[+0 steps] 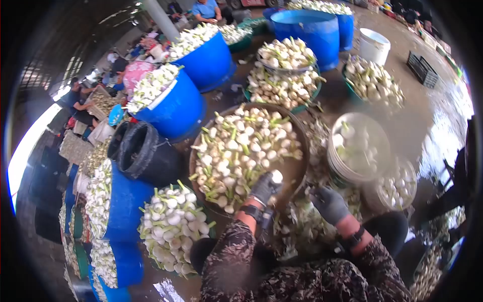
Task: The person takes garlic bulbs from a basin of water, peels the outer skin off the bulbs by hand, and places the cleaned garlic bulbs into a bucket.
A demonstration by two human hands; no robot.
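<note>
My left hand [263,190], in a grey glove, is closed around a peeled white bulb [276,176], onion or garlic by its look. It is over the near edge of a wide round basin [305,146], where many white bulbs with short green stems [241,146] lie beside murky water. My gloved right hand [329,205] is to the right of the basin, above a heap of peelings [297,226]. Its fingers are curled inward; whatever they hold is too small to make out. Both wrists wear dark bands.
Right of the basin stand a white bucket [336,160] with bulbs in water and a smaller tub [413,189]. Piled bulbs [173,226] sit at my left. Blue tubs [176,108], black buckets [151,156] and a black crate [422,69] stand around. People [205,9] sit farther back.
</note>
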